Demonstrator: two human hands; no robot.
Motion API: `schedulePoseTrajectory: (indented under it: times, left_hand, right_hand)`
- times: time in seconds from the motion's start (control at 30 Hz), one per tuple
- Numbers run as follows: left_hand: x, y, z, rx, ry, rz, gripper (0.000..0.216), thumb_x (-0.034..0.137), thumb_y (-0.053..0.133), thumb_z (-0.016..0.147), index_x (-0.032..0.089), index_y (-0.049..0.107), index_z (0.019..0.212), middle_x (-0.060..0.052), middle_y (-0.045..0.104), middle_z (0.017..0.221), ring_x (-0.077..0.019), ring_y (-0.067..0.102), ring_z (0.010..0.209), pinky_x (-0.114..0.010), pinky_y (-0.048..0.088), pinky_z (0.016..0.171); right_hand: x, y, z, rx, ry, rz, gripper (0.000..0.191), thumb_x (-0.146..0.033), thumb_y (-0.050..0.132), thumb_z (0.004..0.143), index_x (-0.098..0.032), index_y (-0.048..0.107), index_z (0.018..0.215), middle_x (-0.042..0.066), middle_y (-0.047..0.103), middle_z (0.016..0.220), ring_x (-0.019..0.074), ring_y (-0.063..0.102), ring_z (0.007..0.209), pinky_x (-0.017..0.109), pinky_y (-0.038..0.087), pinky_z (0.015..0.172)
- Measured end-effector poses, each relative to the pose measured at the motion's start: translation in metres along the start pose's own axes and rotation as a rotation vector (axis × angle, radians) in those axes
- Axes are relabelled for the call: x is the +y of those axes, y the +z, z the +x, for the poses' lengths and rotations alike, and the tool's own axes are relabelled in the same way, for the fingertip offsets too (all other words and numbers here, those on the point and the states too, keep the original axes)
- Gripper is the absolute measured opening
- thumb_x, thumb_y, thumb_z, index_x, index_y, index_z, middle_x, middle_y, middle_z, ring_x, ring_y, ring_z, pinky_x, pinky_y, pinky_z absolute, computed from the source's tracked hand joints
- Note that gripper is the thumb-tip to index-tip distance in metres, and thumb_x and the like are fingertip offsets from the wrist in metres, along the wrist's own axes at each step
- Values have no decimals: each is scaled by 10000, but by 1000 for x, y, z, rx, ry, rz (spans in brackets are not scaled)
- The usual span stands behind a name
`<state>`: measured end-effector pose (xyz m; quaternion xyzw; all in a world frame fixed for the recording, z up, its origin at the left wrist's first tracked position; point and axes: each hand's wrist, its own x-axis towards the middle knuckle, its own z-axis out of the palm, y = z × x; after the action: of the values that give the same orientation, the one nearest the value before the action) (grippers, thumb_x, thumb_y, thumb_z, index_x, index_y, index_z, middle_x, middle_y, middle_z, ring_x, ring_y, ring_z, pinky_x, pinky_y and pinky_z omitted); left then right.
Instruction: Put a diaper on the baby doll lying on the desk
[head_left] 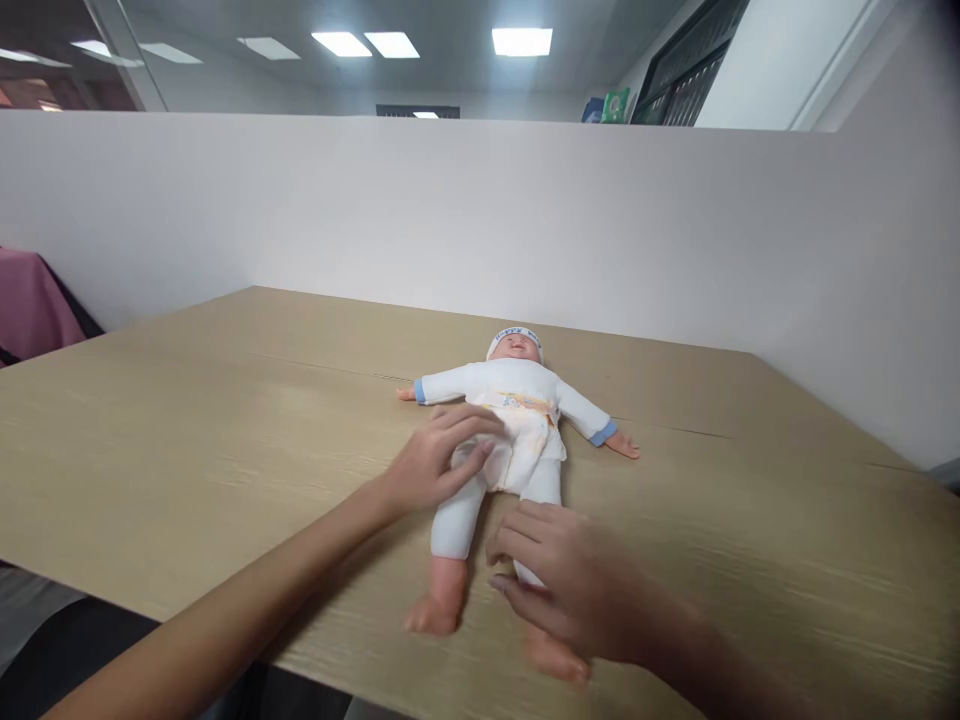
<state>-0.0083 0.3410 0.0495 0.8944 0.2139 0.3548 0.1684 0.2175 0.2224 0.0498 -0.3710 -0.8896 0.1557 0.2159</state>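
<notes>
A baby doll (pixel 517 400) in a white suit, cap and diaper lies on its back on the wooden table (pixel 225 420), head towards the wall and arms spread. My left hand (pixel 439 462) rests on the doll's hip at the diaper, fingers stretched flat. My right hand (pixel 562 585) covers the doll's lower right-side leg, fingers apart and slightly curled over it. The other bare foot (pixel 431 615) points at the table's near edge.
A white partition wall (pixel 450 220) runs behind the table. A pink cloth (pixel 30 305) hangs over something at the far left. The table's near edge (pixel 150 615) runs close to my arms.
</notes>
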Motion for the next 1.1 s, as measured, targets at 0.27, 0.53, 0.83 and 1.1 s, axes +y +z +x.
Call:
schedulePoseTrajectory:
  times: [0.27,0.53,0.83,1.1]
  left_hand:
    - [20,-1,-30,-273,-257,-16,256,469,628,1045,230,655,960,-22,739,974,-223,665,914,-373,421,914]
    - [15,26,-13,-199,-401,114,371,547,700,999,231,542,887,17,696,798,-206,587,702,-399,380,845]
    - [4,24,-13,-185,-285,86,260,315,709,985,208,557,802,4,678,861,-216,602,858,-395,374,878]
    - [2,24,-21,-81,-296,-84,103,332,671,1023,233,701,1028,-99,641,1349,-309,581,1235,-469,433,1067]
  right_hand:
    - [36,23,-10,229,452,-80,125,-330,561,1059,-257,620,977,-23,675,767,193,622,667,318,363,641]
    - [38,38,-3,360,462,-241,119,-335,593,1035,-248,597,955,-21,618,678,217,622,627,338,345,602]
    - [26,43,-5,378,425,-262,174,-347,593,1024,-258,654,1161,94,691,1158,269,718,856,395,516,686]
    - [28,42,-7,391,433,-145,215,-259,544,1015,-290,642,1204,96,676,1381,310,717,1145,453,572,880]
